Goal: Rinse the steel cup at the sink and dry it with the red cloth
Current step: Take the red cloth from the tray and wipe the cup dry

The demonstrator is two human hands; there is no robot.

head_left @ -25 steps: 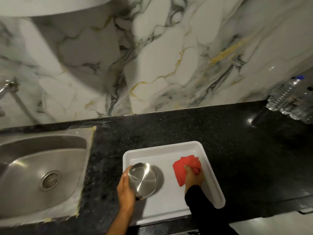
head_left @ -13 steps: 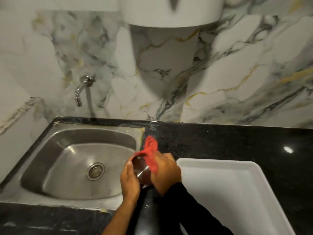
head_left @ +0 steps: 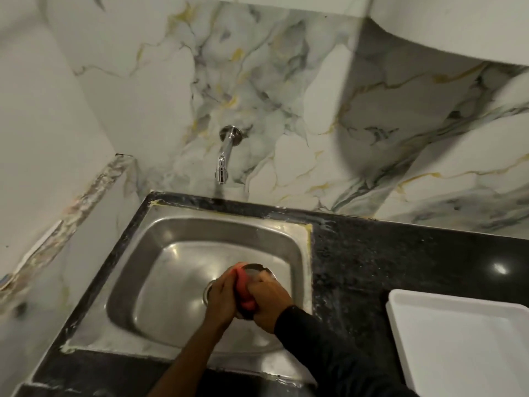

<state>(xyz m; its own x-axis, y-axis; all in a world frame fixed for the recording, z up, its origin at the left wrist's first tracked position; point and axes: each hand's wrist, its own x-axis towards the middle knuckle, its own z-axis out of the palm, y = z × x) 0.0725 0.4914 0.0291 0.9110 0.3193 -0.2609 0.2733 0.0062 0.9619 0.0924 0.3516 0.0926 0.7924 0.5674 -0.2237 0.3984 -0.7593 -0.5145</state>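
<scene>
Both my hands are together over the steel sink (head_left: 177, 233). My left hand (head_left: 221, 299) grips the steel cup (head_left: 254, 272) from the left; only the cup's rim and a bit of its wall show between the hands. My right hand (head_left: 269, 302), in a black sleeve, presses the red cloth (head_left: 243, 290) against the cup's side. The cloth is bunched between both hands. The cup sits above the drain (head_left: 208, 290), which is mostly hidden. The chrome tap (head_left: 223, 161) juts from the marble wall behind the sink, with no water visible.
A white tray (head_left: 429, 308) lies on the black granite counter (head_left: 372, 253) at the right. A white wall closes the left side of the sink. A white rounded fixture (head_left: 458, 21) hangs at the upper right.
Both hands carried the cup and the cloth from the tray leftwards to above the sink basin. The view swung left, so the tray now sits at the right edge.
</scene>
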